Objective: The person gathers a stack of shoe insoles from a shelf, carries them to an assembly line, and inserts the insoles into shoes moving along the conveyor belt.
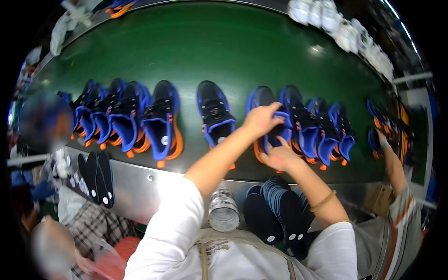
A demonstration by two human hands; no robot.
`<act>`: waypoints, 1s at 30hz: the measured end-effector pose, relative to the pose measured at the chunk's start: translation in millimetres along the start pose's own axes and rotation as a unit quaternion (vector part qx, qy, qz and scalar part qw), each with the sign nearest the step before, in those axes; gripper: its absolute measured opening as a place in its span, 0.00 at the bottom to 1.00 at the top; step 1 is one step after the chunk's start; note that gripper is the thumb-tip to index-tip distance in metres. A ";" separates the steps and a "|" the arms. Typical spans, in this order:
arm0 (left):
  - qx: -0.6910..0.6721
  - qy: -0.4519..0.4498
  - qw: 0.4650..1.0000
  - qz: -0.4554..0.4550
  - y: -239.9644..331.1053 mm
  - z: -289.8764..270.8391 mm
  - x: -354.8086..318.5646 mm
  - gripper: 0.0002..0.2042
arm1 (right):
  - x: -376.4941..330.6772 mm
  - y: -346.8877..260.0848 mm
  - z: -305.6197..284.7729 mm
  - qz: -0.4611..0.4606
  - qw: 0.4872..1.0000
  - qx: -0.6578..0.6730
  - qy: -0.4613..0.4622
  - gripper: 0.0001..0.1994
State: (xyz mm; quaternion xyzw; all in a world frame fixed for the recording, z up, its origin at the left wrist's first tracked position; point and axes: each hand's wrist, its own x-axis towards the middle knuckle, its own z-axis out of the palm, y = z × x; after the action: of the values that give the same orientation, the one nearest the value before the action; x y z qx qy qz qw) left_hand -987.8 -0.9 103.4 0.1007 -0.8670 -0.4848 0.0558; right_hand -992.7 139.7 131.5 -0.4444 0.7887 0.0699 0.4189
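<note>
The left hand [262,119] lies curled over the top of a blue shoe [267,122], fingers bent around its tongue and strap, gripping it from above. The right hand [280,157] sits just under it at the shoe's near end, palm up and fingers cupped against the orange heel edge; whether it pinches the shoe or only steadies it I cannot tell. The shoe lies directly beneath the left hand and just ahead of the right, its long axis running away from the person, heel toward the body. Both hands touch it; the left has the fuller hold. It is a black and blue sports shoe with an orange sole, standing upright on the green surface [242,51], touching the next shoe in a close row [322,130] to its right. A single shoe [214,114] stands apart to its left, then another row [126,119] farther left. Below the surface's metal edge, near the right forearm, a stack of dark insoles [277,214] rests beside a roll of tape [223,210]. At far right another person's arm [394,168] reaches toward more shoes.
</note>
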 end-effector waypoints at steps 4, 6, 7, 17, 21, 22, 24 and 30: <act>-0.012 -0.023 1.000 -0.003 -4.2 -8.8 -0.7 0.21 | -37.6 -7.9 14.3 -0.092 0.874 0.031 0.477 0.08; -0.021 -0.067 0.998 -0.002 -5.6 -16.3 -6.3 0.19 | -57.0 -17.1 39.8 -0.035 0.866 0.069 0.494 0.07; -0.012 -0.102 0.995 0.001 5.8 -22.7 -9.5 0.18 | -67.5 -16.6 52.7 -0.026 0.873 0.084 0.479 0.06; 0.029 -0.097 0.991 0.087 27.9 -47.9 -48.6 0.21 | -78.0 -41.1 82.1 -0.006 0.870 0.193 0.454 0.06; 0.161 -0.010 0.982 0.099 13.9 -32.7 -29.0 0.17 | -71.9 -63.5 45.1 -0.017 0.854 0.277 0.440 0.09; 0.196 0.035 0.970 0.142 9.5 -22.1 -21.9 0.07 | -82.1 -62.2 39.0 -0.022 0.859 0.253 0.445 0.11; 0.242 -0.011 0.956 0.164 20.3 -20.6 -11.3 0.06 | -104.9 -46.0 47.1 -0.011 0.847 0.313 0.430 0.13; 0.396 -0.063 0.902 0.160 17.2 -50.3 -2.6 0.20 | -167.8 36.5 196.2 0.067 0.978 0.092 0.176 0.38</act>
State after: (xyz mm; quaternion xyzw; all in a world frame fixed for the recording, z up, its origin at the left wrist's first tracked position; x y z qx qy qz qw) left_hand -977.6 -33.3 144.4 -0.0560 -0.9937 -0.0916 0.0337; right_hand -860.3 363.9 117.8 -0.3555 0.8813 -0.0545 0.3065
